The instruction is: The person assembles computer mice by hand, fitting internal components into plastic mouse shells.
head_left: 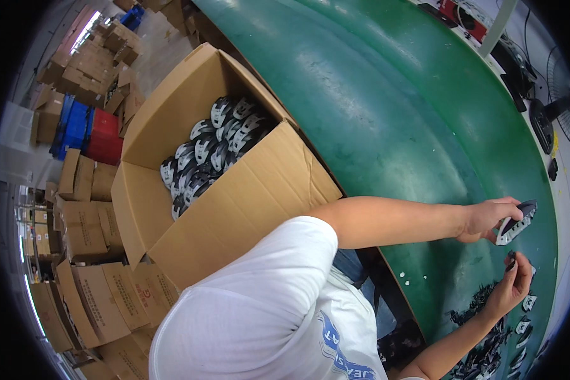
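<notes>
My left hand (pixel 489 218) reaches out over the green worktable (pixel 386 114). Its fingers grip a black-and-silver curved part (pixel 517 223), whose exact kind I cannot tell. Just below it, my right hand (pixel 512 288) pinches a small black piece (pixel 511 258) with thumb and fingertips, apart from the curved part. Beside my right forearm lies a heap of small black pieces (pixel 484 301). Several silver-and-black parts (pixel 523 326) lie in a row along the table, past my right hand.
A large open carton (pixel 247 202) stands on my left against the table edge, with many black-and-white curved parts (pixel 206 149) inside. Stacked cartons (pixel 92 304), a blue bin (pixel 76 126) and a red bin (pixel 102 136) are farther left. A fan (pixel 560 107) stands at the table's far side.
</notes>
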Demonstrator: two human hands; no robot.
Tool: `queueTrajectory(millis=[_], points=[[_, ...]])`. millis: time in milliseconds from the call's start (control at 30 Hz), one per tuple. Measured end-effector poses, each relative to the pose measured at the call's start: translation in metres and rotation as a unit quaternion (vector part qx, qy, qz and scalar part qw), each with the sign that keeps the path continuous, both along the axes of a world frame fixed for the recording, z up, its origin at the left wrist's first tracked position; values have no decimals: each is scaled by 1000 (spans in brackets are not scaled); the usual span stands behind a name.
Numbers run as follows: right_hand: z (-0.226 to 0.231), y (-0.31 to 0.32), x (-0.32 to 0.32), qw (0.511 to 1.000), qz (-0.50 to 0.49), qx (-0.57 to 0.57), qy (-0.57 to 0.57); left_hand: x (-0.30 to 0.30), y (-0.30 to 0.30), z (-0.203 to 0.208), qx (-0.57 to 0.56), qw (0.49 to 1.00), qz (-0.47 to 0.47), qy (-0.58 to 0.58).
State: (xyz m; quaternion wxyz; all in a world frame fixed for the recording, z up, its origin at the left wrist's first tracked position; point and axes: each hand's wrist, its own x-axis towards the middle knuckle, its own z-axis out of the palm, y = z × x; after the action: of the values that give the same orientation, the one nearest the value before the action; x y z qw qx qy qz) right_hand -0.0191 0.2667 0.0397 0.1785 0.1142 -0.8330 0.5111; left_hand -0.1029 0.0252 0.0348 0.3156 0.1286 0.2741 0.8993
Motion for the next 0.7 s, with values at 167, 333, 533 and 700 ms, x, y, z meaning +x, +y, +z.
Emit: queueTrajectory(millis=[167,333,533,700], points=[[-3,6,-22,996,-65,-24,48,-29,40,-23,20,1000,-17,-18],[-36,37,-7,994,-104,-9,22,-30,56,-55,23,997,-69,-35],[-21,8,-1,980,-193,23,-36,-29,44,-68,86,989,-103,-60],[3,-15,-11,988,-123,87,40,-24,19,-43,53,989,-102,-88]])
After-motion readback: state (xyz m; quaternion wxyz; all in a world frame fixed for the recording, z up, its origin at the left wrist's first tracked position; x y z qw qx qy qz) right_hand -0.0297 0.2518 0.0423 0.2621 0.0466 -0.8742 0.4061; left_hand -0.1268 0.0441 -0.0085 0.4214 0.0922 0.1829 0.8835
